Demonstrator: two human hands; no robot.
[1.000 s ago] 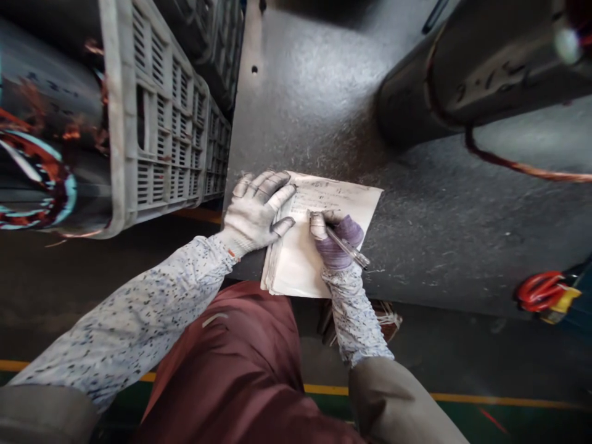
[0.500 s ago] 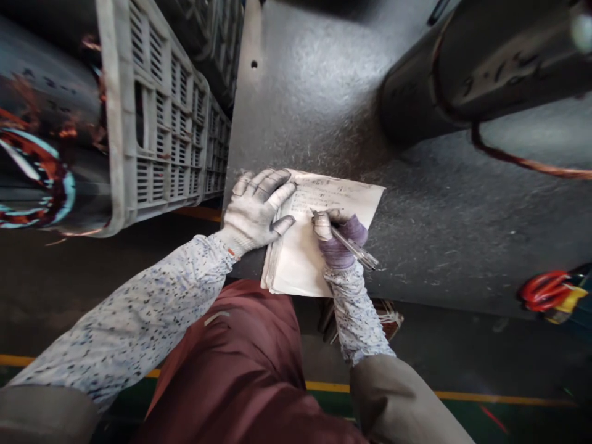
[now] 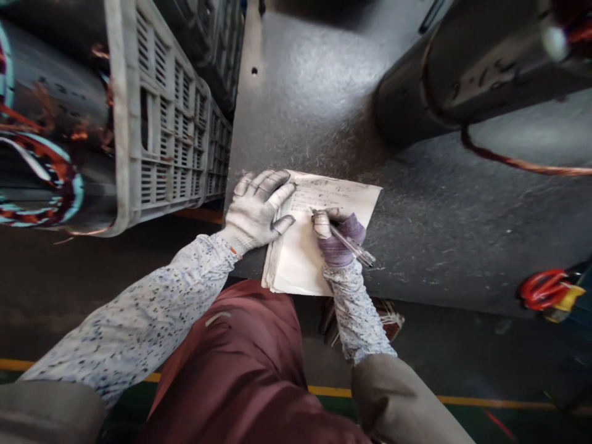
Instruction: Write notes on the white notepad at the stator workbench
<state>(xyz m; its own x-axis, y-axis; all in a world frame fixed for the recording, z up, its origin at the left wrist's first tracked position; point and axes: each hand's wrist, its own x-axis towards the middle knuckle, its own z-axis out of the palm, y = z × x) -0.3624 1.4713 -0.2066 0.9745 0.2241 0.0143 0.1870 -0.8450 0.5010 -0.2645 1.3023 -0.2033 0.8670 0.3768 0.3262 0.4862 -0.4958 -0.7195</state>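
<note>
A notebook (image 3: 300, 265) lies at the near edge of the grey metal table (image 3: 296, 123), its upper page covered with lines of handwriting. My left hand (image 3: 259, 206), in a white glove with dirty fingertips, rests flat with spread fingers on the notebook's left side. In my right hand (image 3: 337, 234), gloved in white and purple, is a clear pen (image 3: 358, 250). Its tip touches or nearly touches the page just under the writing; the fingers partly hide it.
Left of the table stands a grey plastic crate (image 3: 161, 123) holding metal cylinders with copper windings (image 3: 69, 179). A dark cylinder (image 3: 462, 80) with a copper lead lies at the right back. A red coiled cable (image 3: 543, 290) hangs by the right edge.
My view has shifted slightly, so the crate and the dark cylinder sit a little differently in the picture. Both hands stay in place on the notebook, with the pen at nearly the same spot.
</note>
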